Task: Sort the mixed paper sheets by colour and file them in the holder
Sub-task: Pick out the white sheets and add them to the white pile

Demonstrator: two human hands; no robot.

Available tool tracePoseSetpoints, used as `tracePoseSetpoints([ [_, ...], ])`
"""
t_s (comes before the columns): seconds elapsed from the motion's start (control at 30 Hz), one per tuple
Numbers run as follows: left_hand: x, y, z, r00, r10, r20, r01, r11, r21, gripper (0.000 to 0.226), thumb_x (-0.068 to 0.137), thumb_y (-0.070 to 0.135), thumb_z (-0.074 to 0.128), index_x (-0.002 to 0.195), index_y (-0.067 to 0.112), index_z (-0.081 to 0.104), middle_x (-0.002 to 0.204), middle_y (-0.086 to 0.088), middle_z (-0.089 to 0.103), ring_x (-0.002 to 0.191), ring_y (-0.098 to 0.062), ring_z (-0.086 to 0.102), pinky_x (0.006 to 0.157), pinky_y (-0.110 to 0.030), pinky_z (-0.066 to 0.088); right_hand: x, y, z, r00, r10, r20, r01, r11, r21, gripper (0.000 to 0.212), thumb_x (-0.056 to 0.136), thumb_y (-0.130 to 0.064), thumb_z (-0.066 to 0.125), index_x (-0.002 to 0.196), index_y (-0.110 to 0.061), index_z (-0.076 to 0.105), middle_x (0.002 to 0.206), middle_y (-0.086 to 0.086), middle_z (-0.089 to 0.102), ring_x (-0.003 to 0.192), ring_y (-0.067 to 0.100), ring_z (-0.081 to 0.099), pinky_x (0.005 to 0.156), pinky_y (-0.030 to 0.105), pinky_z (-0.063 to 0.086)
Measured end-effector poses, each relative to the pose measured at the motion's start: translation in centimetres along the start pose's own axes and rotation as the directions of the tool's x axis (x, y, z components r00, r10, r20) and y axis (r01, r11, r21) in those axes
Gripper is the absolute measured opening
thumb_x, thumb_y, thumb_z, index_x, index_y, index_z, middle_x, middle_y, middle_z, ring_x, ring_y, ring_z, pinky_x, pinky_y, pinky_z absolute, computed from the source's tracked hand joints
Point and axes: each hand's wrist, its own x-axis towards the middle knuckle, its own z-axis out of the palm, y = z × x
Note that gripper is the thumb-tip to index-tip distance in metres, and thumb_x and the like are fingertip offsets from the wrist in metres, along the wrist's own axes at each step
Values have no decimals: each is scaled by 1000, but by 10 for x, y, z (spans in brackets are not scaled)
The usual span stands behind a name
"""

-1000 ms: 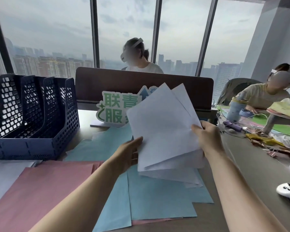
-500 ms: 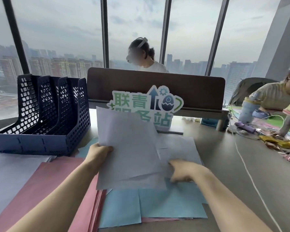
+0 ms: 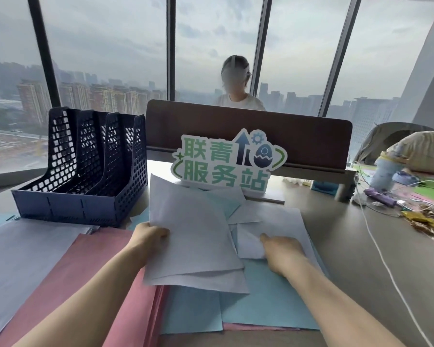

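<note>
A thin sheaf of white sheets is gripped at its left edge by the left hand, while the curled corner of one loose white sheet is pinched by the right hand. Flat blue sheets are spread beneath, a pink stack left of them. One navy perforated plastic holder, three slots, is stood empty at far left on the desk.

White sheets, pink sheets, light blue sheets, navy lattice holder
</note>
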Motion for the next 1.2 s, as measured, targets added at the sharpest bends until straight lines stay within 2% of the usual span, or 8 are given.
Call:
tracePoseSetpoints([
  [0.13, -2, -3, -2, 999, -42, 9, 42, 999, -5, 11, 81, -11, 59, 90, -6, 64, 80, -22, 66, 65, -31, 62, 73, -42, 56, 3, 15, 0, 947, 287, -145, -250, 941, 227, 42, 93, -4, 45, 134, -14, 45, 119, 8, 66, 108, 28, 65, 81, 34, 52],
  [0.27, -2, 0, -2, 994, -98, 42, 96, 995, 29, 15, 83, -10, 52, 93, -5, 62, 81, -24, 65, 65, -34, 63, 70, -45, 57, -1, 17, -18, 862, 372, -345, -192, 868, 458, 32, 92, -5, 43, 122, -14, 50, 102, 12, 69, 93, 32, 67, 66, 32, 46],
  [0.4, -3, 2, -2, 985, -151, 79, 150, 988, 18, 17, 89, 0, 51, 102, -1, 62, 86, -23, 67, 72, -35, 64, 81, -52, 56, -8, -14, -34, 858, 173, -483, 58, 903, 426, 43, 93, -6, 41, 132, -22, 47, 98, 16, 70, 90, 37, 67, 65, 36, 43],
  [0.63, -1, 7, -1, 966, -150, 209, 202, 947, -251, 62, 94, 66, 37, 108, 13, 66, 96, -15, 74, 90, -31, 70, 72, -37, 53, -13, -79, -35, 899, -334, -282, 421, 838, 349, 62, 92, -10, 38, 146, -41, 40, 144, -1, 53, 126, 28, 53, 98, 32, 43],
  [0.8, -1, 9, -5, 988, -69, 136, 72, 997, -21, 21, 88, -5, 57, 109, -8, 62, 70, -15, 71, 59, -28, 68, 58, -31, 58, -11, -80, -36, 861, -506, -57, 417, 638, 647, 61, 84, -70, 48, 138, -43, 50, 140, -18, 54, 127, 7, 52, 109, 30, 39],
  [0.87, 5, 9, -10, 995, -60, 76, 58, 998, 37, 29, 81, -16, 53, 107, -8, 62, 83, -22, 69, 71, -34, 66, 77, -49, 57, 6, -69, -34, 920, -377, -106, 332, 607, 722, 50, 93, -58, 49, 136, -34, 55, 140, -12, 56, 126, 10, 53, 108, 30, 40],
  [1.0, 13, 5, -23, 999, -42, -16, 41, 996, -80, 19, 81, -14, 56, 94, -2, 64, 87, -25, 66, 72, -34, 63, 77, -48, 54, 53, -40, -30, 993, -18, -120, 74, 874, 480, 44, 88, -11, 43, 131, -20, 51, 140, 4, 53, 123, 29, 54, 98, 36, 46],
  [1.2, 23, -7, -32, 995, -80, -53, 72, 986, -150, 18, 82, -14, 54, 91, -2, 64, 83, -24, 67, 69, -34, 63, 72, -44, 55, 114, -26, -28, 988, -152, 19, 150, 985, 89, 54, 88, -9, 50, 141, -15, 42, 144, 6, 46, 128, 27, 49, 103, 37, 45],
])
